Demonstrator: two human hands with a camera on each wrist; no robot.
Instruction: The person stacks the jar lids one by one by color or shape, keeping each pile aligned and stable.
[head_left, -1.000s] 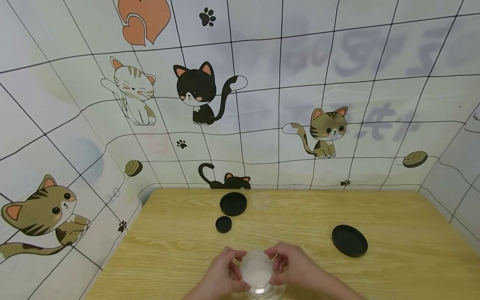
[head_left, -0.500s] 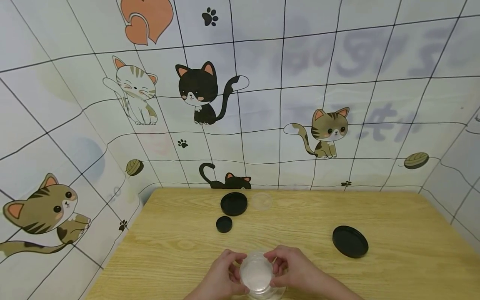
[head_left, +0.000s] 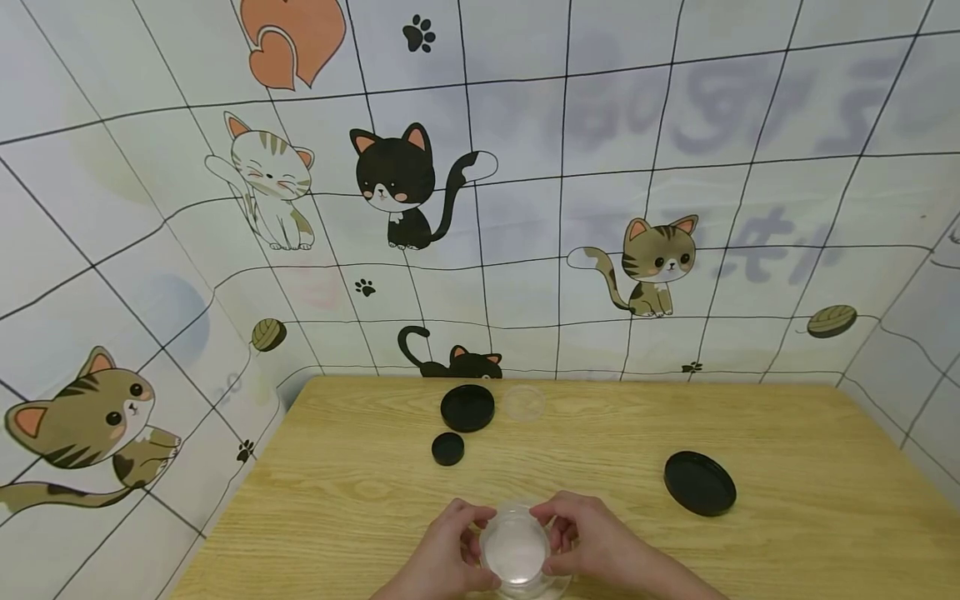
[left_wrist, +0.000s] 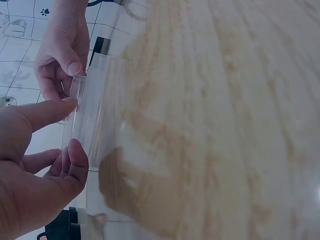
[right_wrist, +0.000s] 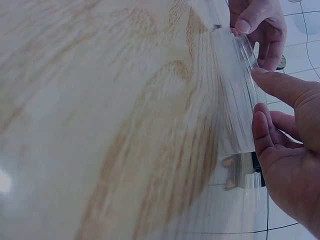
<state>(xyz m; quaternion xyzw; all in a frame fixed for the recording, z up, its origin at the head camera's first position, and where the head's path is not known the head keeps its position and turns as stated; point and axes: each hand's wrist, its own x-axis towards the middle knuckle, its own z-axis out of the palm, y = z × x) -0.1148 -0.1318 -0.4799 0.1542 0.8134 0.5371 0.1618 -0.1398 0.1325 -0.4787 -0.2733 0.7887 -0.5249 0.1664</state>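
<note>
A round clear plastic jar (head_left: 514, 546) is near the table's front edge, on top of a wider clear plastic container (head_left: 553, 587). My left hand (head_left: 450, 550) holds its left side, thumb and fingers spread along the rim. On the opposite side, my right hand (head_left: 591, 537) grips the same jar between thumb and fingers. In the left wrist view, the fingertips (left_wrist: 70, 103) touch the narrow upper band of the clear stack. The wider clear wall (right_wrist: 232, 95) below it stands on the table in the right wrist view. Whether the jar is lifted off the lower container, I cannot tell.
Towards the back lie a large black lid (head_left: 467, 408), a faint clear disc (head_left: 524, 403) and a small black lid (head_left: 447, 449). Another large black lid (head_left: 700, 483) is at the right. A cat-print sheet (head_left: 517, 217) encloses the wooden table (head_left: 337, 475) behind and beside.
Both hands keep their hold on the jar and have barely moved. The head view has shifted very slightly.
</note>
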